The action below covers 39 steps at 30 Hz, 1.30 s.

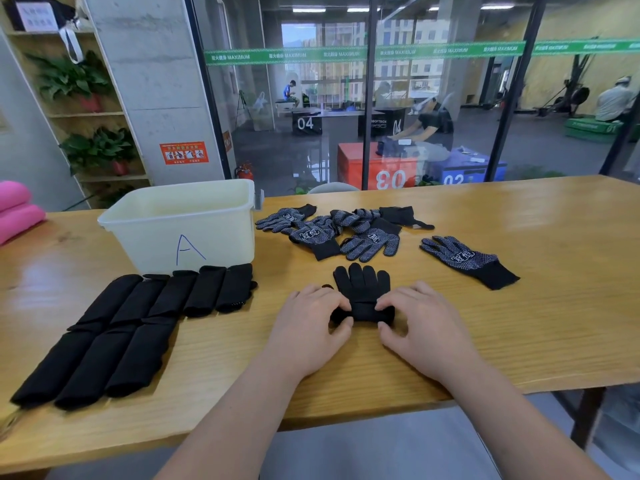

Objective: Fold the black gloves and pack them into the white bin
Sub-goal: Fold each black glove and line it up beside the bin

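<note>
Just right of the white bin (180,223), the left hand (311,323) and right hand (415,323) each pinch the black glove's (362,289) rolled cuff. It looks mid-fold. Next, they should roll toward the fingertips.

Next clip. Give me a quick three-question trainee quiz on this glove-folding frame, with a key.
1. True or false: the left hand and right hand both grip the half-rolled glove.
2. Relative to the white bin, the rolled gloves lie: A) inside it; B) on the table in front of it; C) behind it.
3. Fill in: the letter written on the bin is ___.
Key: 1 true; 2 B; 3 A.
</note>
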Tool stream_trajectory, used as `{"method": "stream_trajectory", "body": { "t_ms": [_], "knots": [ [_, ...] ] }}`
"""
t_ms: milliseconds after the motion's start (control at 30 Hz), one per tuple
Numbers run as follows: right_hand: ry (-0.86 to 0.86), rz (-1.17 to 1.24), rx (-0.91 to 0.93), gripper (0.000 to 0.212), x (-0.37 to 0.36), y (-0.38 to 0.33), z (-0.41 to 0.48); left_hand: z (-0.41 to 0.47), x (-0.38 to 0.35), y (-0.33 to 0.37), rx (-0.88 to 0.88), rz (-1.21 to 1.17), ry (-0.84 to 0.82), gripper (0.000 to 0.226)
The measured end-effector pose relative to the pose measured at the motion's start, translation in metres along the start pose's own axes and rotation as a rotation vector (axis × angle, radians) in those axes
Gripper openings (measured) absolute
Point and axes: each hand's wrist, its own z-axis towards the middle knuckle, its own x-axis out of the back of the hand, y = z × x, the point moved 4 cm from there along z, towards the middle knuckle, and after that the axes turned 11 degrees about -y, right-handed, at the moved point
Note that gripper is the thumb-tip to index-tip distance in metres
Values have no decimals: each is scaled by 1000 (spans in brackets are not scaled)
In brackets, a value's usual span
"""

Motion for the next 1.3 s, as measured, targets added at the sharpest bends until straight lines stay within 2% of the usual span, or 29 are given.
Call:
{"method": "stream_trajectory", "body": {
  "t_ms": [367, 500, 600, 700, 867, 1000, 1167, 1300],
  "knots": [
    [-18, 366, -92, 23, 2, 11, -3, -3, 4, -10, 87, -253, 15, 26],
    [-23, 430, -101, 25, 3, 13, -1, -3, 3, -11, 91, -305, 26, 26],
    [8, 362, -111, 31, -1, 12, 3, 0, 3, -8, 61, -268, 30, 26],
    [60, 131, -111, 33, -2, 9, 5, 3, 3, -5, 16, -163, 61, 22],
    [168, -75, 43, 18, -7, 5, 5, 5, 0, -2, -5, -71, 120, 16],
    [127, -108, 36, 26, -12, 5, 7, 6, -4, -2, 17, -2, 107, 26],
    [55, -57, -6, 40, -7, 0, 5, 7, -9, -5, 36, 38, -3, 46],
    [-23, 7, -41, 38, -7, 5, 7, 9, -9, -10, 29, -57, -15, 44]
  ]
}}
